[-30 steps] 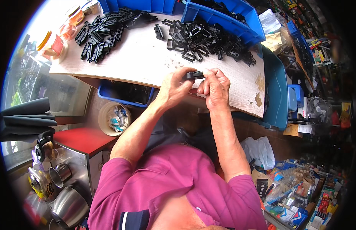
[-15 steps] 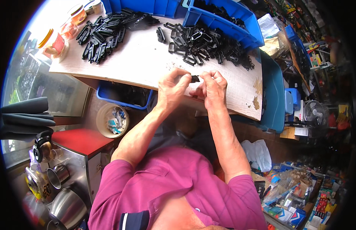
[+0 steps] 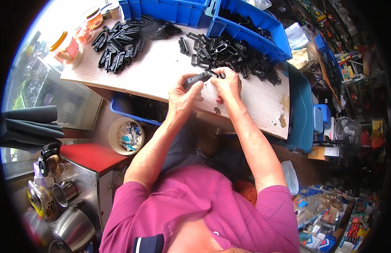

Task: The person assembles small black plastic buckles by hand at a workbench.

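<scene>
Left hand [image 3: 181, 97]'s gripping a slim black plastic part [image 3: 198, 77], and the right hand [image 3: 230, 86]'s pinching a skinny black bit [image 3: 214, 73] right by its end.

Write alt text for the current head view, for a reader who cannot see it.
A person's left hand grips a small black part, with the right hand at its other end, above a pale table. Beyond lie two heaps of black pieces, with blue bins behind.
</scene>
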A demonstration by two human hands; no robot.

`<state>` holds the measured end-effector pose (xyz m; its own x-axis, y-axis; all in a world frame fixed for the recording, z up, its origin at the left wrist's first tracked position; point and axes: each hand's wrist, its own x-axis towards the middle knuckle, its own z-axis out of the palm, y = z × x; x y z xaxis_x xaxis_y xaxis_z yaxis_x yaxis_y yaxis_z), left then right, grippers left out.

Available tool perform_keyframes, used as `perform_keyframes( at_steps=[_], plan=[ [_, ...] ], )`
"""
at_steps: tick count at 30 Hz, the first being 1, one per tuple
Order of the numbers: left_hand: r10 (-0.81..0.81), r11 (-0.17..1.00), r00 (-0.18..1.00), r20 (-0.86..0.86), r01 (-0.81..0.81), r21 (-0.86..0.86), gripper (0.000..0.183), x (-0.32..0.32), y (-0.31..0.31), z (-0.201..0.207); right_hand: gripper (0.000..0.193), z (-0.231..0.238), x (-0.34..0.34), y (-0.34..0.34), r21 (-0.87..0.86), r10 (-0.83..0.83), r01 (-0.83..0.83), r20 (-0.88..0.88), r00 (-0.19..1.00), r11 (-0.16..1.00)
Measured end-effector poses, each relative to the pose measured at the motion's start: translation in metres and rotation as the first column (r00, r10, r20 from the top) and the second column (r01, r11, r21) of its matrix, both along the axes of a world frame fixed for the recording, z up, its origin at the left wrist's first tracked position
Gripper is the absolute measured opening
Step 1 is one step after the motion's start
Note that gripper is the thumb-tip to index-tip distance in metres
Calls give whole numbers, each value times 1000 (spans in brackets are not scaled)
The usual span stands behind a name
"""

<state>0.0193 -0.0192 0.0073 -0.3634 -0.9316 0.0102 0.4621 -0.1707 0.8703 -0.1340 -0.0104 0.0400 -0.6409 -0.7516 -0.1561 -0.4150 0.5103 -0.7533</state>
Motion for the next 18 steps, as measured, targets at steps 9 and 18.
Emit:
perform_keyframes(
  at_steps=[9, 18],
  plan=[
    [0, 1000, 999, 43, 0, -4, 30, -6, -1, 5, 32, -6, 4, -3, -66, 5, -25, -286, 958, 997],
    [69, 997, 997, -16, -69, 27, 33, -6, 3, 5, 22, 11, 4, 27, -135, 135, -109, 203, 970, 985]
  ],
)
